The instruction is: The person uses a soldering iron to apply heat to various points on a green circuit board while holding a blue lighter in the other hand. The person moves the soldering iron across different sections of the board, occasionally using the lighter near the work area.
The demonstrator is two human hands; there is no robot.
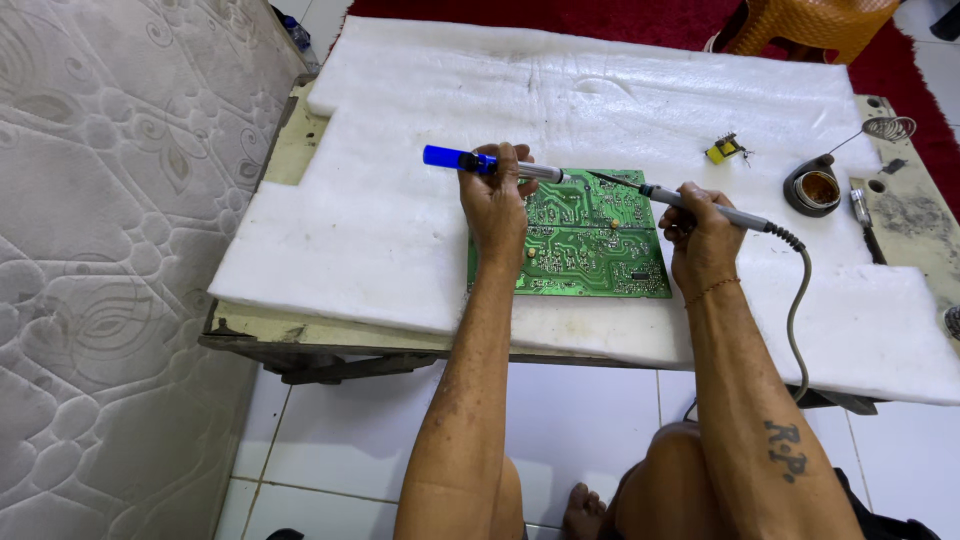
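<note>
Left hand (497, 200) closed around a blue-handled desoldering pump (480, 163), resting on the green circuit board (585, 245). Right hand (700, 235) gripping a soldering iron (700, 205), tip angled down over the board's upper middle, pump nozzle just beside it. Grey cord (795, 320) trailing off the desk edge. Board flat on white foam padding (380, 230) covering the desk (905, 220). Further right: small yellow component (722, 150), round flux tin (815, 187), coiled wire stand (888, 128). Mattress (110, 250) crowding the left side, orange stool (810, 22) beyond.

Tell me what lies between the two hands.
In the head view, the green circuit board lies between the left hand and right hand, on the white foam sheet. The soldering iron tip reaches over it.
</note>
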